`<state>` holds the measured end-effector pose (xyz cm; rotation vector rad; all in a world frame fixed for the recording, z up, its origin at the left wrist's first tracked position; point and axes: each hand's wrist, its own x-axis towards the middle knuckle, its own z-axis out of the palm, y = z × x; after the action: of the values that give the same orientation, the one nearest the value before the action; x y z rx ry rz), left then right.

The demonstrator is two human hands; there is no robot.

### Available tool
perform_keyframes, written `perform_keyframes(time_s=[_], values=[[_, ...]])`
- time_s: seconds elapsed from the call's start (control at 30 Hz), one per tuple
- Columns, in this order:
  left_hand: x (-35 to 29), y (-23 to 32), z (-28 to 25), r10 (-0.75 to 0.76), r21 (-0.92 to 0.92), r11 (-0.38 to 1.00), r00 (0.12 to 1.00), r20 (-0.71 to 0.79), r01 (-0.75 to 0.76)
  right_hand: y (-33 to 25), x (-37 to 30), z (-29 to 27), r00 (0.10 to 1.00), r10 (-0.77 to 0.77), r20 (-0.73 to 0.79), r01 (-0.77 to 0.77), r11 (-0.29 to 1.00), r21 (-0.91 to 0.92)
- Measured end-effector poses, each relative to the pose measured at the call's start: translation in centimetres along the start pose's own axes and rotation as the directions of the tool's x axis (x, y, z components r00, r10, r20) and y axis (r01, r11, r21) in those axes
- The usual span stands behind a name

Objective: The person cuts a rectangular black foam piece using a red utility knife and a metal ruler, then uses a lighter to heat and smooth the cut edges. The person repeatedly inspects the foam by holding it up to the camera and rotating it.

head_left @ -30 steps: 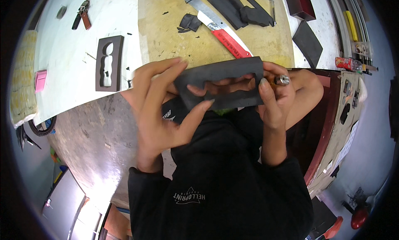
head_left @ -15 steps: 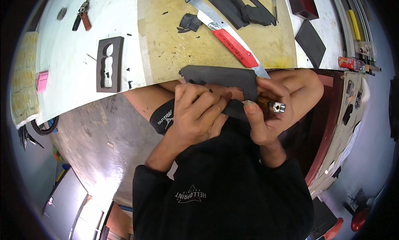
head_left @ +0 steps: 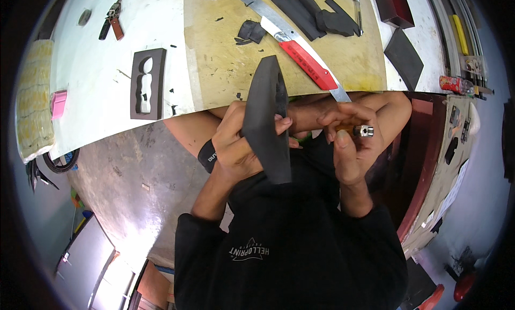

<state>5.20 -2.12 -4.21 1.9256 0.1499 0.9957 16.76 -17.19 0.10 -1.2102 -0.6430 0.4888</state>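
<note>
My left hand (head_left: pixel 233 143) grips a dark grey foam block (head_left: pixel 264 122) that stands on edge above my lap. A thumb or fingertip shows through at the block's right side, where its cut-out inner edge is partly seen. In my right hand (head_left: pixel 354 146), apart from the foam, is a lighter (head_left: pixel 366 131) with a metal top and an amber body, mostly covered by the fingers. On the table lies another foam block (head_left: pixel 160 87) with a rounded, lobed cut-out. A red-handled cutter (head_left: pixel 306 63) rests along a long metal ruler (head_left: pixel 339 93).
Black foam scraps (head_left: pixel 292 12) and a pen (head_left: pixel 357 12) lie on the yellowish cutting mat (head_left: pixel 225 68). A flat dark foam sheet (head_left: pixel 405 59) and a dark red box (head_left: pixel 394 6) are at right. Pliers (head_left: pixel 113 19) and a pink item (head_left: pixel 59 104) sit at left.
The foam block has been turned from lying nearly flat to standing on edge in my left hand. My right hand has drawn away from it, still holding the lighter.
</note>
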Motion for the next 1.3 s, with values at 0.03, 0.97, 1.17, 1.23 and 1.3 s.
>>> perform_keyframes(time_s=[0.03,0.97,1.17,1.23,1.3], values=[[0.0,-0.2,-0.2,0.012,0.006,1.0,1.0,-0.005,-0.012,0.1,-0.2,0.0,0.999,0.031,0.009,-0.031,1.0,0.0],[-0.9,-2.6,0.4,-0.38,-0.893,0.404,0.924,0.034,0.199,2.3,2.0,0.1,0.923,0.381,-0.046,-0.382,0.924,-0.004],[-0.8,-2.1,0.6,-0.616,-0.915,0.321,0.787,-0.005,0.246,3.0,2.5,0.8,0.919,0.38,-0.102,-0.381,0.924,0.012],[-0.5,-1.7,1.1,-0.694,-0.89,0.355,0.718,-0.047,0.286,3.6,2.4,0.8,0.911,0.399,-0.103,-0.399,0.917,0.022],[-0.4,-1.5,1.4,-0.725,-0.85,0.405,0.684,-0.074,0.336,4.0,2.5,0.7,0.889,0.444,-0.109,-0.439,0.896,0.066]])
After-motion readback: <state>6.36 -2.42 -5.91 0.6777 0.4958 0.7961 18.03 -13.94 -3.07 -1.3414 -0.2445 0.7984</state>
